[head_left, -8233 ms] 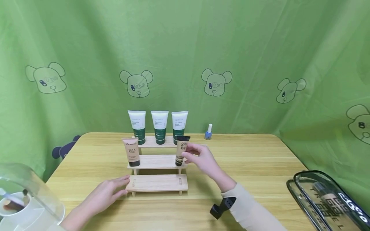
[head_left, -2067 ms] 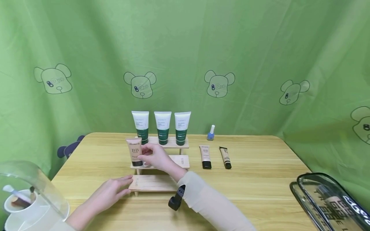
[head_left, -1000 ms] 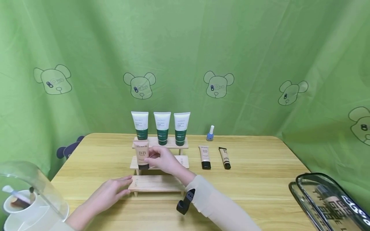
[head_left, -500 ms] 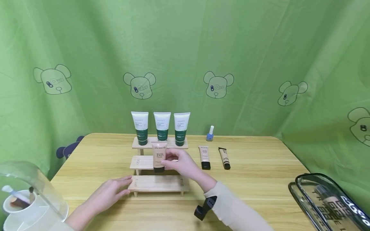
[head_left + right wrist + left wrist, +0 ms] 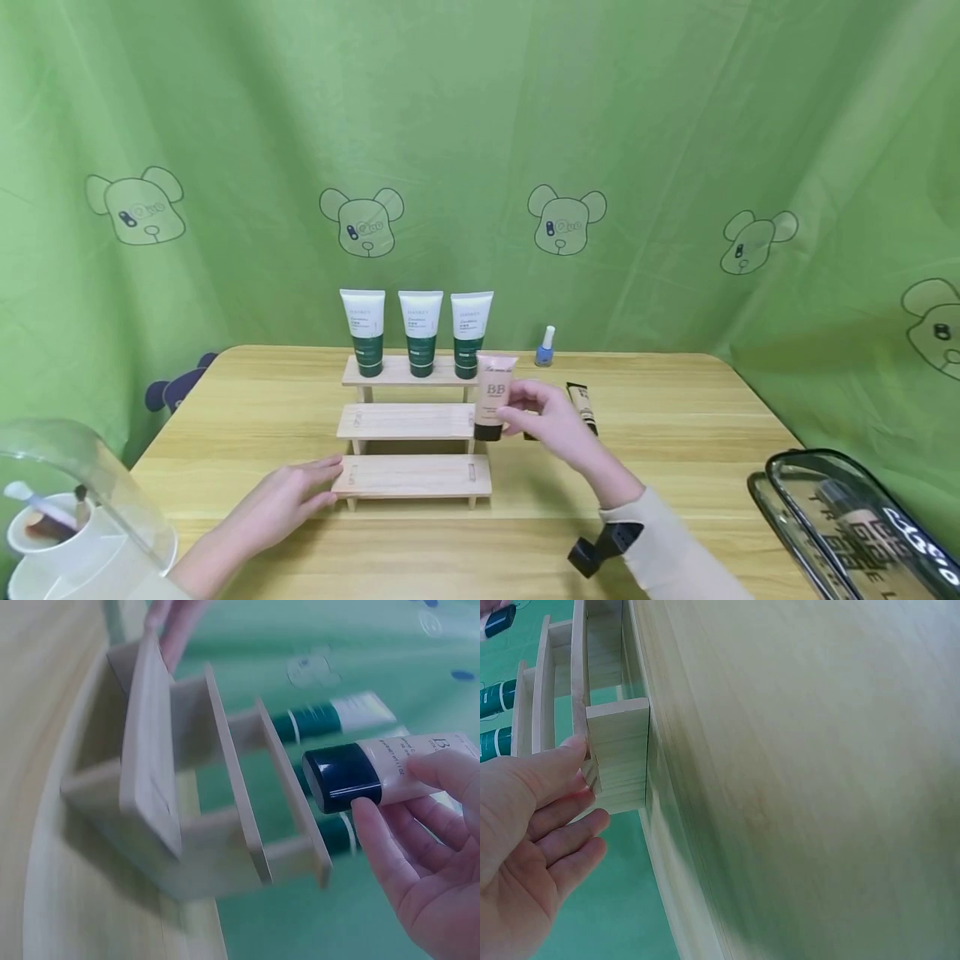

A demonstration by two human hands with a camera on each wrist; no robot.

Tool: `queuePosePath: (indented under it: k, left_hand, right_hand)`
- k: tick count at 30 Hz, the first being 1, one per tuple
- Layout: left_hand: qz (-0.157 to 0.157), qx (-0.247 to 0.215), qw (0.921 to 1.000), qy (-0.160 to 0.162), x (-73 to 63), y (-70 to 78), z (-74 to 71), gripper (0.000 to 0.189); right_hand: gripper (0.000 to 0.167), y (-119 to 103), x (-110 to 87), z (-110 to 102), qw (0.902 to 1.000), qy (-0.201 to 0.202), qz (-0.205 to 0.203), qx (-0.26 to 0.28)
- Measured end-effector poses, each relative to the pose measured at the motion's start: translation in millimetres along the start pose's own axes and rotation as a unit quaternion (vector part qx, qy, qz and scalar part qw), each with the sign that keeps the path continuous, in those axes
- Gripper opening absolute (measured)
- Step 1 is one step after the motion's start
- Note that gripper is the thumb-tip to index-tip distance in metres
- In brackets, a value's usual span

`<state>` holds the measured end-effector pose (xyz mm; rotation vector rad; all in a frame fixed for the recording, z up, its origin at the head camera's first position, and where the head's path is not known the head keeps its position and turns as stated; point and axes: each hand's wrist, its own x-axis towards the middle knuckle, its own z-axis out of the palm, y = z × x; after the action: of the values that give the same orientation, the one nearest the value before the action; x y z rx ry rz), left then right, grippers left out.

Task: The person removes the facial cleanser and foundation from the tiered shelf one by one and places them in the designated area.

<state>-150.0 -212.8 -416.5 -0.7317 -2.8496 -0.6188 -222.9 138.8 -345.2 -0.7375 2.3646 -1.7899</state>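
My right hand point(image 5: 551, 423) pinches a pink BB cream tube point(image 5: 493, 393) with its black cap down, in front of the right end of the three-step wooden stand point(image 5: 408, 423). The right wrist view shows thumb and fingers around the tube near its cap point(image 5: 341, 778). At the left end of the lowest step, my left hand point(image 5: 281, 504) grips the edge; in the left wrist view its thumb and fingertips point(image 5: 574, 746) hold the step's corner. Three white-and-green tubes point(image 5: 421, 333) stand on the top step. The middle and lowest steps are bare.
Behind my right hand lie a slim tan tube point(image 5: 580, 402) and another tube, mostly hidden. Blue nail polish point(image 5: 544, 350) stands at the table's back edge. A clear-domed brush holder point(image 5: 90, 517) sits front left, transparent pouches point(image 5: 855, 517) front right.
My right hand has taken the BB cream tube off the middle step's left end and carried it right. Earlier, two other tubes came to lie on the table. My left hand stays put.
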Motion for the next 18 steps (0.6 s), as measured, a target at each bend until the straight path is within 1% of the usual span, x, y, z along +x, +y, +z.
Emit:
queuePosePath:
  k: [5,10,15,17,18]
  left_hand:
    - [0.002,0.0,1.0,-0.001,0.2,0.6,-0.4,0.041]
    - [0.005,0.001,1.0,-0.001,0.4,0.7,-0.4,0.041]
    - [0.003,-0.004,1.0,-0.003,0.4,0.6,-0.5,0.041]
    - [0.002,-0.005,1.0,-0.003,0.5,0.5,-0.6,0.042]
    - [0.002,-0.005,1.0,-0.003,0.6,0.6,-0.6,0.042]
  right_hand:
    - [0.032,12.9,-10.2,-30.7,0.9989,0.045,0.008,0.01]
    - [0.034,23.6,-20.1,-61.7,0.9953,0.094,0.021,-0.007]
    - [0.039,34.5,-26.9,-91.2,0.9908,0.128,0.041,-0.02]
    - [0.042,44.7,-28.2,-103.9,0.9882,0.144,0.046,-0.026]
    - [0.044,53.4,-28.3,-112.0,0.9874,0.149,0.046,-0.029]
